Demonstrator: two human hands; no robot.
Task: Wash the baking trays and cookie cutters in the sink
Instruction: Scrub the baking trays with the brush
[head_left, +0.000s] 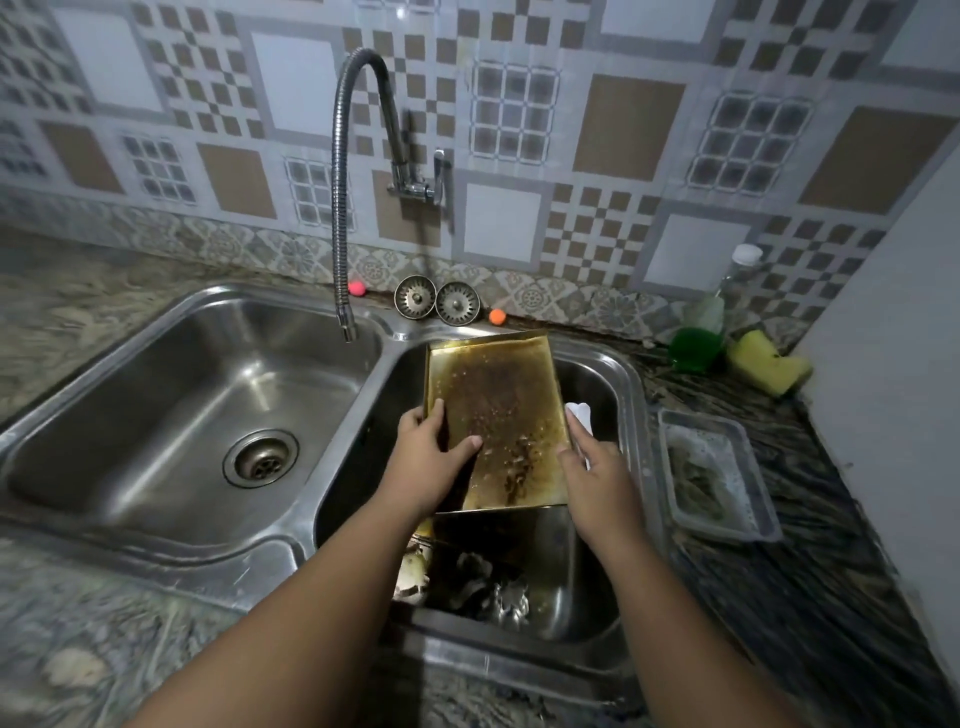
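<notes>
A stained golden baking tray (501, 410) with burnt brown residue is tilted over the right sink basin (597, 582). My left hand (431, 457) grips its left edge, thumb across the dirty face. My right hand (597, 478) holds the tray's right edge. Below the tray, in the basin, lies a second dark tray (498, 540) and metal cookie cutters (511, 597), partly hidden. Something white (581, 415) shows behind my right hand.
The left basin (171, 415) has an open drain (261, 458). A flexible tap (344, 197) hangs over the divider. Two strainers (436, 300) lean at the wall. On the right counter are a green soap bottle (698, 343), yellow sponge (768, 366) and a clear container (717, 473).
</notes>
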